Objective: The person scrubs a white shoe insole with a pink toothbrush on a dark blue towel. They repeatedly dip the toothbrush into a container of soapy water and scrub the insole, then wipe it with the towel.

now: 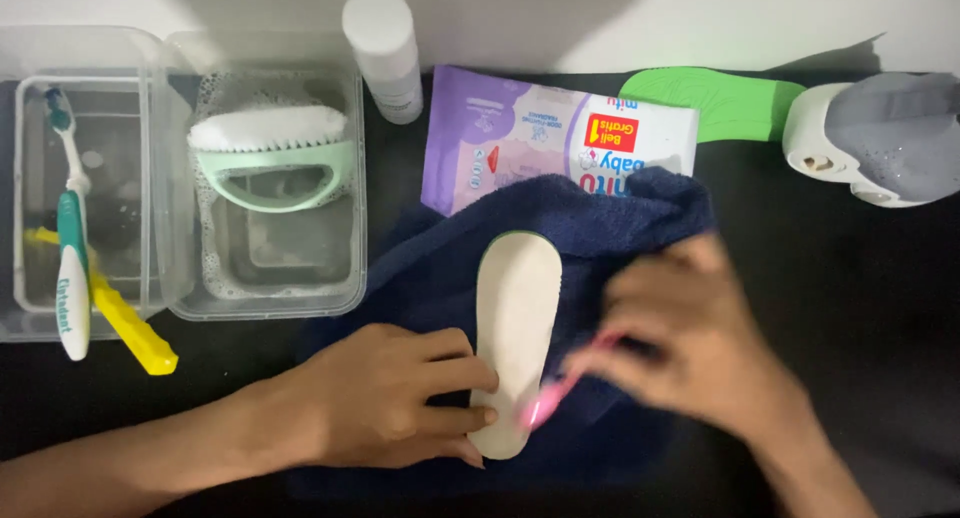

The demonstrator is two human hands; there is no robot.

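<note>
Around your wipes pack (545, 133): white bottle (383, 53) just left; clear tub (265, 178) with green scrub brush (272, 153) further left, then toothbrush tray (75, 198). Green insole (730, 103) and grey shoe (880, 138) to its right.

Both forearms are bare, with no sleeve reaching into view on either side. The left hand (385, 393) wears no glove, ring, watch or band, and its short, unpainted fingernails show at the fingertips. The right hand (690, 343) is also ungloved, but it is blurred, so finer details cannot be made out.
</note>
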